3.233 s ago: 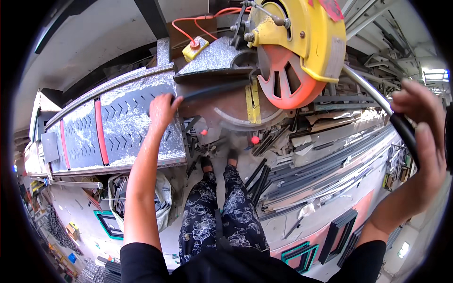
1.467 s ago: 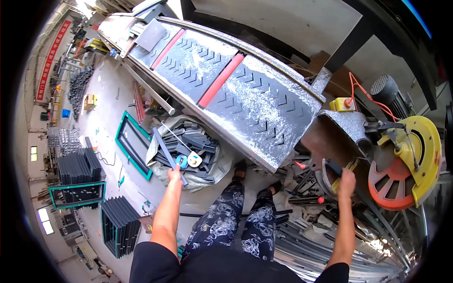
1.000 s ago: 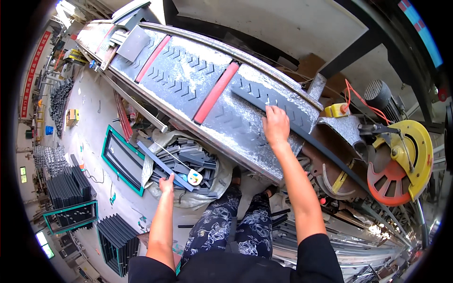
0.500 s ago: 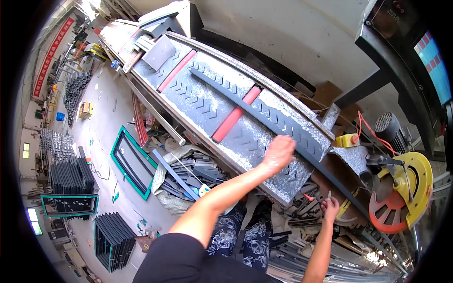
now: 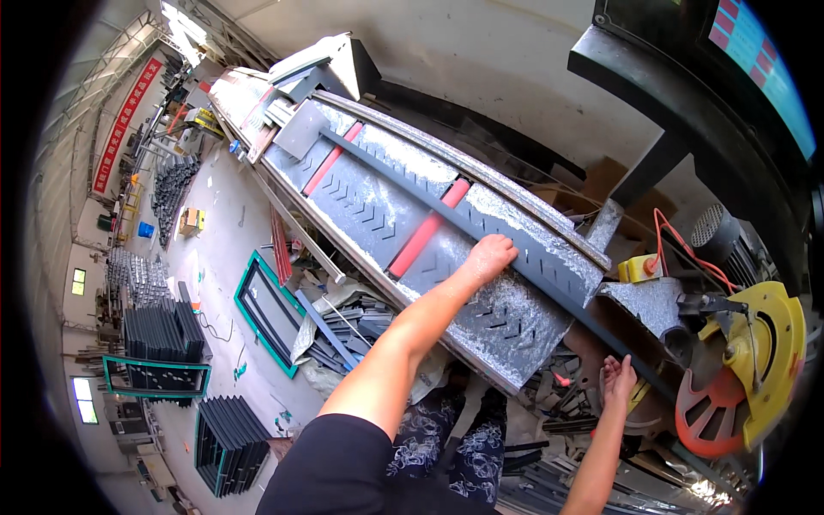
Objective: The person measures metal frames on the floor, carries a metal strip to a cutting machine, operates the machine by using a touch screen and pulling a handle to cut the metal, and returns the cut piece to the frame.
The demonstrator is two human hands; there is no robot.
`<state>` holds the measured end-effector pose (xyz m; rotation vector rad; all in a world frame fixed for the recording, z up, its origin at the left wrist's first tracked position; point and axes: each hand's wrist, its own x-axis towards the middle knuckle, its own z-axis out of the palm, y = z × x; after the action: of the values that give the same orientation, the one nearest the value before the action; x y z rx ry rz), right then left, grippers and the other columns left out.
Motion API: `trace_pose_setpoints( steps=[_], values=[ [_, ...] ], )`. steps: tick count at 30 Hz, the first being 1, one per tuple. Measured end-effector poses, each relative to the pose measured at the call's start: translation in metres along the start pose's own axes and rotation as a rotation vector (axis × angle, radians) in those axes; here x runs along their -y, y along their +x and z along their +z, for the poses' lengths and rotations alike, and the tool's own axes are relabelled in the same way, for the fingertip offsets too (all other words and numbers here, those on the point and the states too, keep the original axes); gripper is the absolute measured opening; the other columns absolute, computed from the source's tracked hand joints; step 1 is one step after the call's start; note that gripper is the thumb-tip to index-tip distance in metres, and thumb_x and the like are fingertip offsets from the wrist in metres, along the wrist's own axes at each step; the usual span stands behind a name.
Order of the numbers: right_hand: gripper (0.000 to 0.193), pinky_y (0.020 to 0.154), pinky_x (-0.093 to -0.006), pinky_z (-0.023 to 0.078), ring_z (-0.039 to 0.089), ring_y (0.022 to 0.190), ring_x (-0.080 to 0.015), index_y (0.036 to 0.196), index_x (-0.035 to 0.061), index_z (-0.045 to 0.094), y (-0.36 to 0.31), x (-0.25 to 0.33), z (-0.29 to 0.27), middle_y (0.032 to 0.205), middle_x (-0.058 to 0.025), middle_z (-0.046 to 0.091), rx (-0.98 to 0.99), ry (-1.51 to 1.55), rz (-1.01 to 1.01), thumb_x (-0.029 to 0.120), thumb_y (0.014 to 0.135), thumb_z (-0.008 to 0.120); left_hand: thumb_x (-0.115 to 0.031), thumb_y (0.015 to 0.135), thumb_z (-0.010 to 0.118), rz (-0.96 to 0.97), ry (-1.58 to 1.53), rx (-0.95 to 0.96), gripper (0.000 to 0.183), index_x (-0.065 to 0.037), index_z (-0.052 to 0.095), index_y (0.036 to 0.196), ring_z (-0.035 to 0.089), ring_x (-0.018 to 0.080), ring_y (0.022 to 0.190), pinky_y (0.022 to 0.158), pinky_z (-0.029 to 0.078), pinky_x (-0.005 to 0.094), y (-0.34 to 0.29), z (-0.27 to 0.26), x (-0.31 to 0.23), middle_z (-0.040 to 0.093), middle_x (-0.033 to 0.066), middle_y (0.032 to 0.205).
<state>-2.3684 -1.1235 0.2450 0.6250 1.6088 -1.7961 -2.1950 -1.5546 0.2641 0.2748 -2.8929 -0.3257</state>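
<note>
A long dark grey metal profile bar lies lengthwise along the conveyor table, crossing its red rollers. My left hand is closed on the bar at about its middle. Toward the bar's near right end, my right hand is raised beside it, palm up with loosely curled fingers apart, and I see nothing in it. Just right of that hand stands a round saw guard, with a yellow cover and an orange slotted part. The guard hides the end of the bar.
A black machine frame with a screen overhangs the right side. Grey offcuts lie in a sack left of my legs, and more scrap lies below the saw. Green-edged frames and stacked dark profiles stand on the floor at left.
The bar has slid toward the table's far left end, past the upper red roller, with my left hand moving along. My right hand's fingers have opened. The whole view has shifted.
</note>
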Motion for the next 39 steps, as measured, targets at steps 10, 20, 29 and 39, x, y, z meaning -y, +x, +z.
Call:
trace_pose_setpoints(
  steps=[10,20,29,39],
  values=[
    [0.028,0.057,-0.0372,0.058,0.069,0.07,-0.0316,0.101,-0.007,0.053,0.029,0.022,0.032,0.087,-0.0252,0.067,-0.194,0.07,-0.134,0.021,0.099,0.054,-0.012,0.078,0.059,0.009,-0.008,0.008,0.005,-0.008,0.06,0.076,0.06,0.0325,0.083,0.073,0.049,0.0457,0.046,0.007,0.009,0.059,0.0138,0.079],
    [0.028,0.049,-0.0285,0.055,0.07,0.066,-0.0255,0.1,-0.0063,0.051,0.024,0.053,0.047,0.085,-0.021,0.068,-0.169,0.048,0.061,0.022,0.101,0.051,-0.022,0.066,0.079,0.119,-0.159,0.031,0.042,-0.008,0.063,0.102,0.057,0.0287,0.097,0.084,0.045,0.0408,0.09,0.033,-0.139,0.06,0.0074,0.095],
    [0.017,0.061,-0.0272,0.055,0.068,0.074,-0.0181,0.103,-0.0045,0.059,-0.064,0.102,0.04,0.089,-0.0135,0.068,0.097,-0.208,-0.15,0.01,0.095,0.058,-0.022,0.07,0.077,0.135,-0.11,0.107,0.033,-0.018,0.066,0.101,0.056,0.0255,0.099,0.082,0.041,0.0422,0.094,0.043,-0.156,0.059,0.0033,0.095],
    [0.036,0.087,-0.0383,0.051,0.066,0.09,-0.0254,0.115,-0.0007,0.062,-0.415,0.393,-0.03,0.098,-0.0145,0.068,-0.861,-1.926,-1.298,0.019,0.085,0.069,-0.021,0.068,0.08,0.042,-0.298,0.221,0.04,-0.014,0.068,0.105,0.055,0.0292,0.104,0.088,0.04,0.0437,0.096,0.036,-0.135,0.059,0.0073,0.1]
  ],
)
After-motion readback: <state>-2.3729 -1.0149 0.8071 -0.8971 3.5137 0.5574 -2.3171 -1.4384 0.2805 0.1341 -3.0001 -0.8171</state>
